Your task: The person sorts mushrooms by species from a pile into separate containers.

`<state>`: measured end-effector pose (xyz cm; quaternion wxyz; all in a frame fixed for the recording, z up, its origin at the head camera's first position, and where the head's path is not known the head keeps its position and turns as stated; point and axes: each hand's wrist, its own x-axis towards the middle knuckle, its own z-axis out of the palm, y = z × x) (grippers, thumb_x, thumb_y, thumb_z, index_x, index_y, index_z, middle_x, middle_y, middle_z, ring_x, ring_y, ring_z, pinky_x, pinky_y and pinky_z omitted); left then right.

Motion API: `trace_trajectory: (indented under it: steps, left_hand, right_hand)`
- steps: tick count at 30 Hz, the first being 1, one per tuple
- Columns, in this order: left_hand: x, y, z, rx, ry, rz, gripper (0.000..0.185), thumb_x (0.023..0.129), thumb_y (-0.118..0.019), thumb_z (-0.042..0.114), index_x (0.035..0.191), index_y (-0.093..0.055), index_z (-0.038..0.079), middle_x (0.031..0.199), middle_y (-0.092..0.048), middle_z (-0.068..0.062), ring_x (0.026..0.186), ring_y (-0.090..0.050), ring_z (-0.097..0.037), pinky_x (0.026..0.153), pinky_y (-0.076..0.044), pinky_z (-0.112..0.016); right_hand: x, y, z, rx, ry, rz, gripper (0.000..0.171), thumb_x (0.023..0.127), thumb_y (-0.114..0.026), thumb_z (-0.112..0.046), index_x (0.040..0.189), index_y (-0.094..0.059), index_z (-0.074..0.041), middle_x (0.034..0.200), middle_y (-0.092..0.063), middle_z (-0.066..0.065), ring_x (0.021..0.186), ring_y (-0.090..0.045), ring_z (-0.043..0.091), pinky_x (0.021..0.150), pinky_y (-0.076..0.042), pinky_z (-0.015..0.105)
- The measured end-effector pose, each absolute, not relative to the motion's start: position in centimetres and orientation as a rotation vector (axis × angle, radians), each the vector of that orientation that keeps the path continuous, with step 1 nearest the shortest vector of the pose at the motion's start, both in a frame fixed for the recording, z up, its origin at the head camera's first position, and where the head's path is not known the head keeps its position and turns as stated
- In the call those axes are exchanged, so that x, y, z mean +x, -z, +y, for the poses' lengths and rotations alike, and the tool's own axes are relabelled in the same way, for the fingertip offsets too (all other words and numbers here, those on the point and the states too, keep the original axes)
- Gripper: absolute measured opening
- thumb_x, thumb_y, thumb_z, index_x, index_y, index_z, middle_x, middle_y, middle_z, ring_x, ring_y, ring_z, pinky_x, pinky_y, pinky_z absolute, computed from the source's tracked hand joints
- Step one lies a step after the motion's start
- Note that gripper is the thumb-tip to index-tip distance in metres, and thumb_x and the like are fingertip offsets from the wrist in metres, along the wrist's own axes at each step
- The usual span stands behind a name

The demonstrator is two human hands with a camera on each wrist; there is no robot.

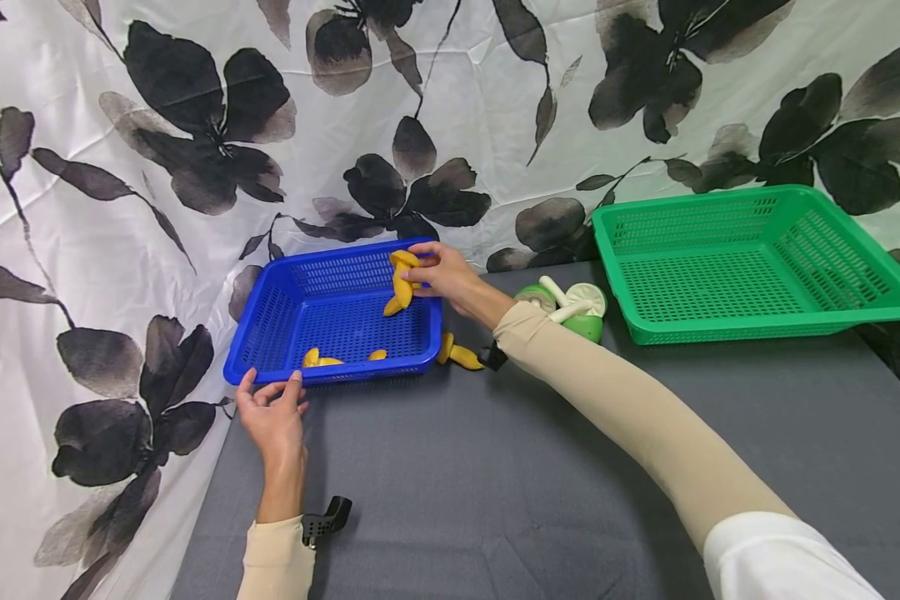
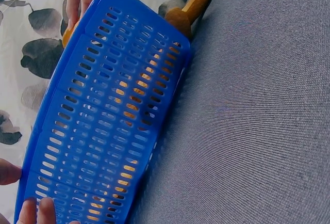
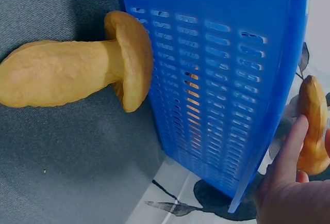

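Observation:
A yellow toy mushroom (image 1: 402, 279) is pinched by my right hand (image 1: 444, 275) over the right end of the blue basket (image 1: 330, 260). In the right wrist view, my fingers press the sides of that mushroom (image 3: 313, 126) beyond the basket rim. My left hand (image 1: 273, 417) grips the basket's front left rim, with the fingertips (image 2: 45, 211) against its outer wall in the left wrist view. More yellow mushrooms (image 1: 321, 358) lie inside, partly hidden by the front wall. Another yellow mushroom (image 1: 461, 353) rests on the table, its cap close to the basket's right side.
Several green-and-white toy mushrooms (image 1: 570, 304) lie on the grey table (image 1: 495, 483), partly behind my right forearm. A green basket (image 1: 720, 329) stands at the back right. Floral cloth (image 1: 465, 100) hangs behind the table and down its left side.

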<state>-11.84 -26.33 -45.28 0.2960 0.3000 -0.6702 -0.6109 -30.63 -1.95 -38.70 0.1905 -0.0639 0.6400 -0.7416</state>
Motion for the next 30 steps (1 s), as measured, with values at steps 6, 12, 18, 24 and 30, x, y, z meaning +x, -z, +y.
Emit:
trace_trajectory:
  steps: [6,12,18,24,30]
  left_hand:
    - [-11.8,45.3,-26.3,0.795,1.628,-1.778,0.076,0.091,-0.078,0.022,0.153,-0.033,0.02,0.103,-0.058,-0.003,0.084,-0.071,-0.021,0.067,-0.061,-0.026]
    - [-11.7,45.4,-26.3,0.8,1.639,-1.771,0.077,0.091,-0.078,0.022,0.153,-0.033,0.02,0.103,-0.059,-0.003,0.082,-0.07,-0.017,0.068,-0.061,-0.028]
    - [-11.6,45.2,-26.2,0.797,1.638,-1.775,0.077,0.092,-0.078,0.023,0.154,-0.032,0.02,0.103,-0.058,-0.003,0.079,-0.068,-0.011,0.069,-0.061,-0.027]
    - [-11.5,45.3,-26.1,0.796,1.646,-1.757,0.076,0.091,-0.078,0.022,0.153,-0.034,0.02,0.103,-0.058,-0.003,0.08,-0.069,-0.013,0.07,-0.062,-0.028]
    - [-11.5,45.5,-26.1,0.797,1.664,-1.732,0.076,0.091,-0.079,0.02,0.152,-0.035,0.02,0.104,-0.058,-0.004,0.08,-0.07,-0.014,0.073,-0.062,-0.03]
  right_hand:
    - [-30.3,38.9,-1.1,-0.184,2.107,1.806,0.046,0.095,-0.069,0.002,0.138,-0.054,-0.005,0.118,-0.058,0.014,0.113,-0.064,0.033,0.098,-0.055,0.05]
    - [-29.8,39.4,0.3,-0.21,2.096,1.852,0.036,0.097,-0.066,-0.002,0.132,-0.058,-0.003,0.112,-0.064,0.013,0.123,-0.061,0.041,0.096,-0.057,0.046]
    - [-28.7,40.0,1.7,-0.232,2.094,1.883,0.036,0.096,-0.069,-0.005,0.131,-0.06,-0.001,0.112,-0.066,0.013,0.118,-0.064,0.039,0.096,-0.057,0.048]
    - [-27.8,41.1,2.6,-0.26,2.107,1.886,0.04,0.097,-0.069,-0.006,0.135,-0.058,0.001,0.111,-0.067,0.011,0.103,-0.068,0.027,0.091,-0.059,0.042]
    - [-26.9,42.3,3.2,-0.248,2.134,1.862,0.038,0.098,-0.067,-0.007,0.134,-0.058,-0.001,0.113,-0.066,0.013,0.1,-0.068,0.022,0.097,-0.056,0.048]
